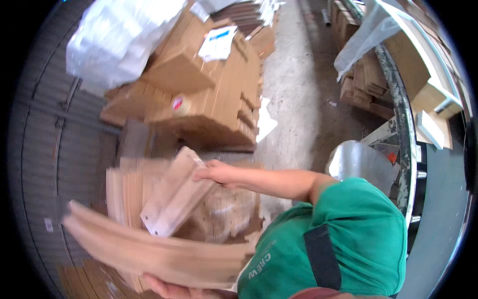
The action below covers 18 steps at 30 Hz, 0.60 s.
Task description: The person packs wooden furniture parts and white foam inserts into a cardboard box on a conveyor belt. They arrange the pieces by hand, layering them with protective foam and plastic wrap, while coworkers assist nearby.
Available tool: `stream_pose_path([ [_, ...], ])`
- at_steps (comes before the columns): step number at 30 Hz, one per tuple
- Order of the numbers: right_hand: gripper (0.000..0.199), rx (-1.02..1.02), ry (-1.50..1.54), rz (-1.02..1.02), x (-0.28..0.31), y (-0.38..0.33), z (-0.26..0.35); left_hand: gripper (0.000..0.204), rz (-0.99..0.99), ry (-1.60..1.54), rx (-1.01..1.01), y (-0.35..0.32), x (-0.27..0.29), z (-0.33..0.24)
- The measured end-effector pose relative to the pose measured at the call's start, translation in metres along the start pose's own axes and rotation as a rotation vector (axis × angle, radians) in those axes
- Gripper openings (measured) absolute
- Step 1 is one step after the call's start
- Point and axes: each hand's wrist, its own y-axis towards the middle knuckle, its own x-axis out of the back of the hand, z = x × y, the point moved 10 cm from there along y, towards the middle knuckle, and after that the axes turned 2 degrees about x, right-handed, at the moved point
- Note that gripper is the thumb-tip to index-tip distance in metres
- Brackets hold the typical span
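Concrete floor [294,99], cartons [219,102] — left fingers [158,286] clamp long board [164,253]; right fingers [205,174] clamp shorter board [177,194].

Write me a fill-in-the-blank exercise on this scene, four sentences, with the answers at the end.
1. The right hand grips a wooden board with ____ dark holes at its lower end.
2. The left hand holds another board, which looks ____ (longer or shorter) than the first.
3. The roll of tape lies on a stack of brown ____.
4. The person's shirt is mainly ____ in colour.

Missing words: two; longer; cardboard; green.
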Motion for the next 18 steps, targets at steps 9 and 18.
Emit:
stream_pose_path([
  [9,0.05,0.782,-0.145,-0.433,0.196,-0.185,0.168,0.052,0.672,-0.095,0.689,-0.005,-0.206,0.25],
  [18,0.053,0.911,-0.081,-0.864,0.318,-0.24,0.213,0.062,1.098,-0.349,1.151,-0.069,-0.416,0.39],
])
